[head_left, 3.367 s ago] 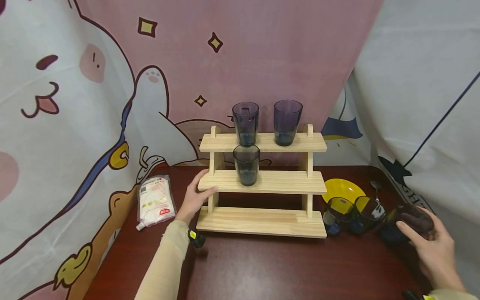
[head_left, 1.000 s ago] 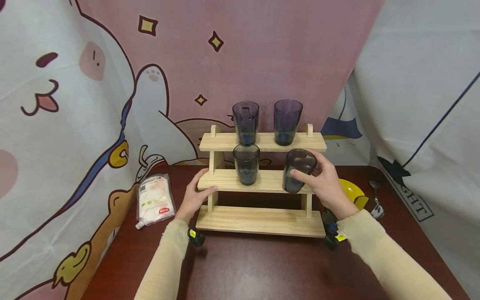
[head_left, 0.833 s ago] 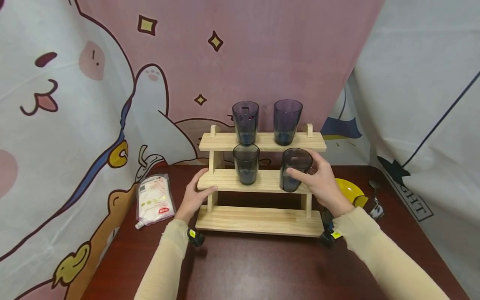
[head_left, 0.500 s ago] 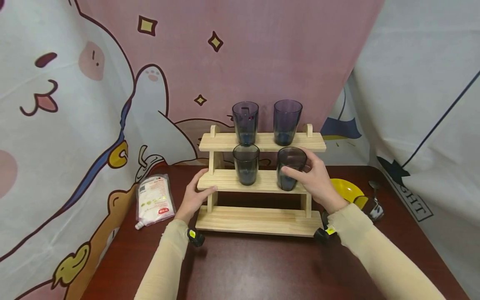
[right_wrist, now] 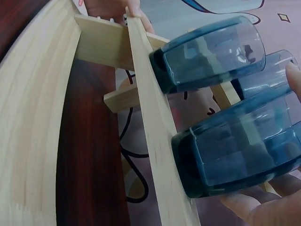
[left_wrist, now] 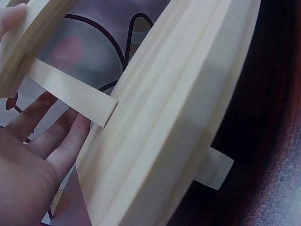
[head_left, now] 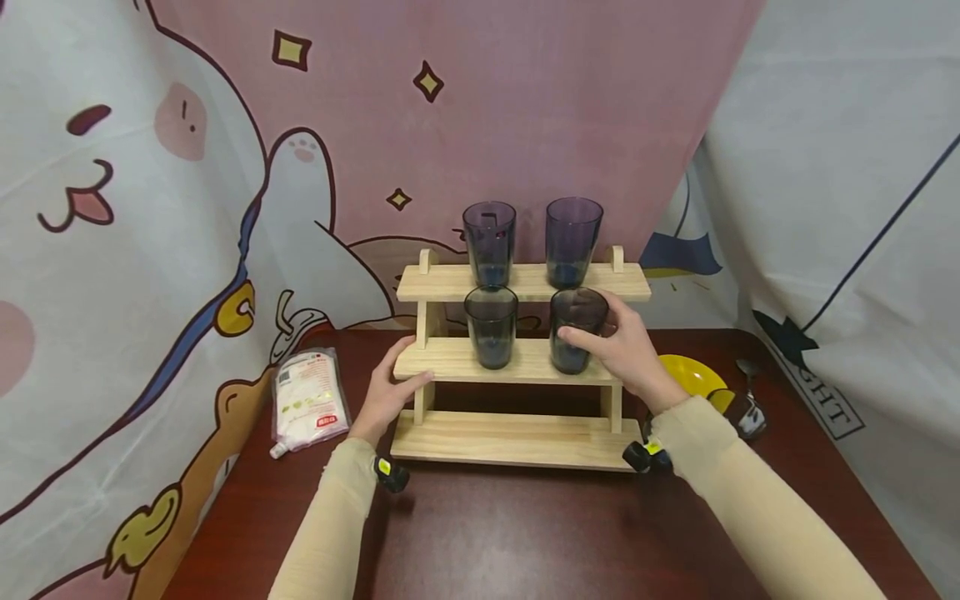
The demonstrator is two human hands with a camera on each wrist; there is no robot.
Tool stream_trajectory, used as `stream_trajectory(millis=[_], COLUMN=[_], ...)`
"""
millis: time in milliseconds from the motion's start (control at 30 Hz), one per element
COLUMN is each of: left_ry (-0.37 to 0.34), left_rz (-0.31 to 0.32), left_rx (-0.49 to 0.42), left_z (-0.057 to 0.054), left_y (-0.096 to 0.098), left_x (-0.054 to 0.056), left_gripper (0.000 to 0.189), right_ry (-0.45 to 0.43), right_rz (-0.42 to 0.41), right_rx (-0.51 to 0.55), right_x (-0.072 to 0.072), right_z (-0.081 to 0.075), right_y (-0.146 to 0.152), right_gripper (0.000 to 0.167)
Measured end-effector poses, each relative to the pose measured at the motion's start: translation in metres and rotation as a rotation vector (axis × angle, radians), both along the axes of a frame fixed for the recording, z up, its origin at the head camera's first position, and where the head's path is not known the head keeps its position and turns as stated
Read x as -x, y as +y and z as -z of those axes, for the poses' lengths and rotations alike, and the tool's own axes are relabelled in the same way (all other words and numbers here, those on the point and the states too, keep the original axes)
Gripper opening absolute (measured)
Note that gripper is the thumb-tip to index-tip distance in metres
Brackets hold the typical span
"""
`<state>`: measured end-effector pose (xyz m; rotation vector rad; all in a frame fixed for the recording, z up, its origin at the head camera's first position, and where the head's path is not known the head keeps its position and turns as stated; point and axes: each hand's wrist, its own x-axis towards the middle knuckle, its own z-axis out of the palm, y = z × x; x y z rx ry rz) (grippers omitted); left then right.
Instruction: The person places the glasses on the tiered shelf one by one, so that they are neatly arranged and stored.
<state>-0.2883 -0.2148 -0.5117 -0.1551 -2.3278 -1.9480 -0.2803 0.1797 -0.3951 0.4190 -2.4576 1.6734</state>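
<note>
A three-tier wooden rack (head_left: pixel 517 437) stands on the dark red table. My left hand (head_left: pixel 384 396) grips the left end of its middle shelf, thumb at the front edge; in the left wrist view its fingers (left_wrist: pixel 66 146) lie beside the upright. My right hand (head_left: pixel 636 357) holds a dark tinted glass (head_left: pixel 573 313) round its side, upright at the right of the middle shelf. In the right wrist view that glass's base (right_wrist: pixel 186 165) meets the shelf. Another glass (head_left: pixel 492 333) stands to its left. Two purple-tinted glasses (head_left: pixel 490 246) stand on the top shelf.
Right of the rack lie a yellow plate (head_left: pixel 686 372) and a spoon (head_left: pixel 747 371). Dark glass (head_left: pixel 746 415) shows beside them, partly hidden by the right arm. A white pouch (head_left: pixel 310 400) lies at the left. Printed cloth hangs behind.
My right hand has carried a glass from the table's right side to the middle shelf, then shifted it left and back along it. The left hand has stayed on the rack.
</note>
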Motion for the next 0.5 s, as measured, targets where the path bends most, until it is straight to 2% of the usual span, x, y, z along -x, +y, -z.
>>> stream_trajectory(millis=[167, 333, 500], left_ry=[-0.008, -0.013, -0.005], left_rz=[0.002, 0.008, 0.005], left_rx=[-0.006, -0.021, -0.006], left_z=[-0.0002, -0.0003, -0.0009], left_y=[0.0, 0.0004, 0.0006], left_x=[-0.0011, -0.001, -0.0003], left_gripper=[0.07, 0.069, 0.069], right_ry=[-0.02, 0.004, 0.018], right_rz=[0.01, 0.026, 0.067], right_rx=[-0.009, 0.001, -0.047], right_x=[0.0033, 0.0043, 0.0028], right_z=[-0.0008, 0.0013, 0.0019], right_y=[-0.0014, -0.0054, -0.0076], right_gripper=[0.077, 0.078, 0.084])
